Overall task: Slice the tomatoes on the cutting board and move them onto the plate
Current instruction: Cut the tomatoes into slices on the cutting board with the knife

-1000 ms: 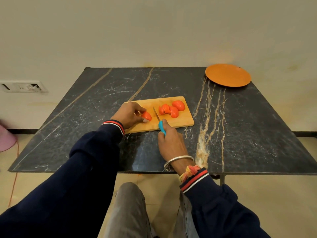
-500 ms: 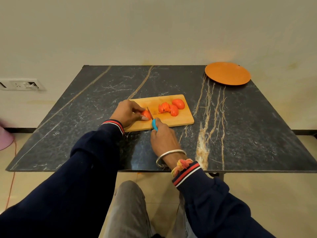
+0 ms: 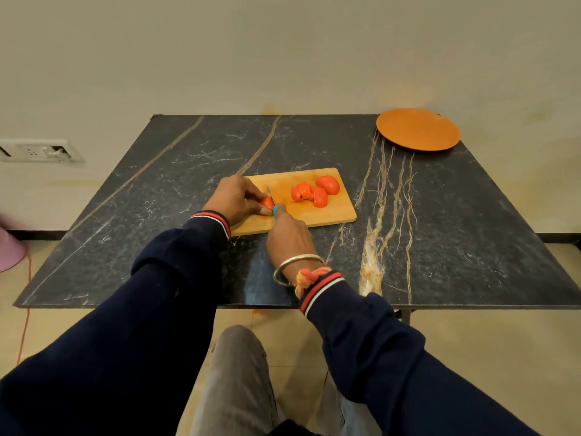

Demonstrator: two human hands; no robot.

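A wooden cutting board [image 3: 333, 212] lies on the dark marble table [image 3: 176, 190]. My left hand [image 3: 234, 199] pins a tomato piece [image 3: 268, 203] at the board's left end. My right hand [image 3: 289, 236] grips a knife with a blue handle [image 3: 274, 211]; its thin blade stands against the right side of that piece. Several cut tomato pieces [image 3: 309, 195] lie in a cluster at the board's right, with one larger piece [image 3: 328, 185] behind them. An orange plate [image 3: 418, 129] sits bare at the table's far right corner.
A wall runs behind the table, with a white socket panel [image 3: 41, 150] at the left. A pink object [image 3: 9, 253] stands on the floor at the far left. My knees are below the table's near edge.
My right hand has slid left with the knife, from the board's middle to the tomato piece under my left hand. The cut pieces at the right have not moved.
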